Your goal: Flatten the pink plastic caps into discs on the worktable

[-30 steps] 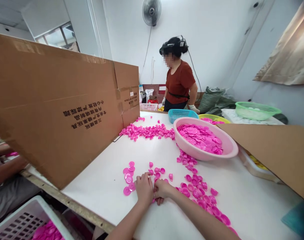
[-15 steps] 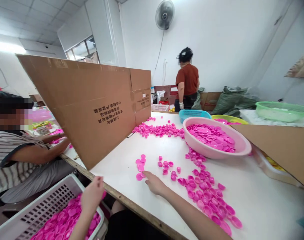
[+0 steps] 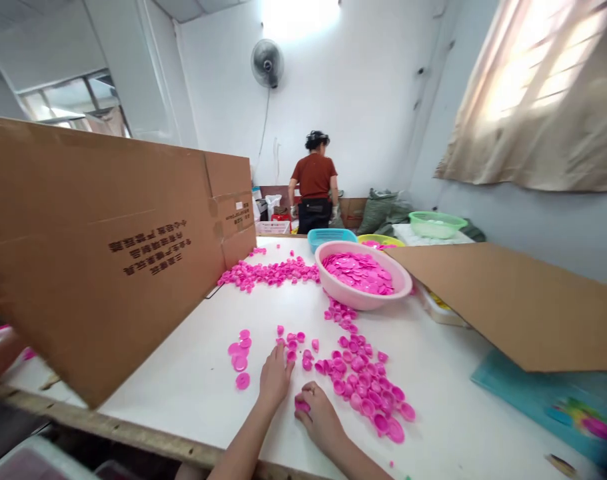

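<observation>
My left hand (image 3: 275,375) is over the white table, its fingers bent and closing at a small pink plastic cup (image 3: 292,356) on the edge of a loose cluster. Close by on the right, my right hand (image 3: 322,419) is closed on a pink disc (image 3: 302,405), pinched between thumb and fingers just above the tabletop. Several flat pink discs (image 3: 240,363) lie left of my left hand. A larger heap of pink cups (image 3: 366,383) spreads to the right of both hands.
A pink basin (image 3: 356,300) full of pink discs stands beyond the heap. Cardboard (image 3: 173,200) walls the left side; another flap (image 3: 523,300) juts in at right. More pink cups (image 3: 268,272) lie farther back. A person (image 3: 314,180) stands behind the table.
My view has turned right. My left hand has come from above the crate up to the cups on the table. My right hand has left the flat discs and now holds a disc.
</observation>
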`<state>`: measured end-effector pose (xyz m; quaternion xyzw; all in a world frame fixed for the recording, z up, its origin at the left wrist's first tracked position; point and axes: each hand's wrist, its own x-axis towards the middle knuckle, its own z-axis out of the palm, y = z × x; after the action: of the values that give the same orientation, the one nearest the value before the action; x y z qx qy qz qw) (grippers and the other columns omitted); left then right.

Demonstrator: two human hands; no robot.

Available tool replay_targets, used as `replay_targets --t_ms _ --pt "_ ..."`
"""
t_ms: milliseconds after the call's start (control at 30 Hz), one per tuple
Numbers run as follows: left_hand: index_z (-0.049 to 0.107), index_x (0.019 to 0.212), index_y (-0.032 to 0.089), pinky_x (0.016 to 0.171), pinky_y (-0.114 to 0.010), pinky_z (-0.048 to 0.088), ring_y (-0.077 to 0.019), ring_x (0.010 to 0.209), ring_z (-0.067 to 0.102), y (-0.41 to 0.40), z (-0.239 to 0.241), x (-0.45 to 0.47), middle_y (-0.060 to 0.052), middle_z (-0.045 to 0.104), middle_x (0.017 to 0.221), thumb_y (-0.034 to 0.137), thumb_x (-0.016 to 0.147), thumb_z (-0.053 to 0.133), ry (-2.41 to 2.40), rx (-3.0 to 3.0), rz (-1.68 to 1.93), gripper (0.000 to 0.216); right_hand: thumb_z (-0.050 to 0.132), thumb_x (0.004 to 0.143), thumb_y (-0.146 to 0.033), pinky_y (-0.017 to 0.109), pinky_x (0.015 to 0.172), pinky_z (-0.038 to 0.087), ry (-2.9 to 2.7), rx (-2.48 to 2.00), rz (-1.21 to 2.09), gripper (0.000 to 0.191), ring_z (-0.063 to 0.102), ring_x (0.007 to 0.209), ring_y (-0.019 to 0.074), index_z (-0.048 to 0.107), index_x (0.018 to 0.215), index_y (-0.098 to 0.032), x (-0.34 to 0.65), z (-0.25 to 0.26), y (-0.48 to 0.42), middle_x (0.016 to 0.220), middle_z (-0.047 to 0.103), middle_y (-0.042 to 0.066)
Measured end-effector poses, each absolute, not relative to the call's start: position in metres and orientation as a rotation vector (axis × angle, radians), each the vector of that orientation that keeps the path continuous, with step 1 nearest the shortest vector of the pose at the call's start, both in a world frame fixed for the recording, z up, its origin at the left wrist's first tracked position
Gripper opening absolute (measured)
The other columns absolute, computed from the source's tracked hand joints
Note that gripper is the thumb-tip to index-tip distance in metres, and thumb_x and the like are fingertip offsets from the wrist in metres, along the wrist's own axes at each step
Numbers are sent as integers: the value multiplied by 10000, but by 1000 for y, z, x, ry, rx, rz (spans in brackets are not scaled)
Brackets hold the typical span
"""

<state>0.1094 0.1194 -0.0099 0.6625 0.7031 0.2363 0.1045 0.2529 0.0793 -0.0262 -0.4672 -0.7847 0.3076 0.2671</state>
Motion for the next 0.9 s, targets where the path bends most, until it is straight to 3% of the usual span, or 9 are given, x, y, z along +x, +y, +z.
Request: replay_targets --t_ms 167,300,433,567,700,800,900 --pt "411 1210 195 887 -295 350 -163 1040 459 133 -36 119 -60 529 1152 165 824 283 1978 2155 663 407 424 762 -155 256 852 375 -2132 -1352 789 278 498 948 172 586 979 -219 273 -24 72 982 574 48" --pt "420 1204 231 799 -264 406 -151 936 511 126 -46 115 -46 578 1033 11 729 319 1856 2345 454 534 303 830 -185 279 814 408 -2144 -1396 651 331 530 899 181 561 1037 -203 261 -27 78 941 590 76" --pt "381 1235 214 780 -272 427 -154 868 532 108 -44 112 -72 567 970 -5 727 310 1725 2550 335 558 289 838 -172 301 898 373 -2027 -1433 725 358 514 1007 183 522 1109 -147 264 -25 85 1077 573 103" --pt "282 1290 219 786 -262 429 -158 923 510 86 -36 100 -85 522 1061 20 752 289 1664 2583 316 573 313 832 -203 332 920 365 -1889 -1463 819 342 508 1034 196 539 1081 -138 279 -25 93 1092 573 100" --pt "317 1274 226 776 -290 428 -183 919 505 70 -25 95 -92 546 999 106 814 264 1469 2603 251 478 384 795 -290 299 677 486 -1664 -1467 1026 308 603 772 183 538 1026 -156 282 -28 99 906 619 85" --pt "381 1237 212 760 -316 432 -199 902 513 71 -24 92 -108 552 964 167 847 228 1447 2594 239 422 436 761 -330 237 480 462 -1513 -1429 1207 311 579 553 127 510 1003 -149 279 -28 102 770 599 47" --pt "420 1206 193 758 -314 439 -189 893 526 81 -27 84 -118 538 1017 108 827 212 1660 2434 300 441 472 732 -313 209 428 430 -1458 -1401 1281 306 556 495 104 492 986 -143 277 -26 104 701 572 16"
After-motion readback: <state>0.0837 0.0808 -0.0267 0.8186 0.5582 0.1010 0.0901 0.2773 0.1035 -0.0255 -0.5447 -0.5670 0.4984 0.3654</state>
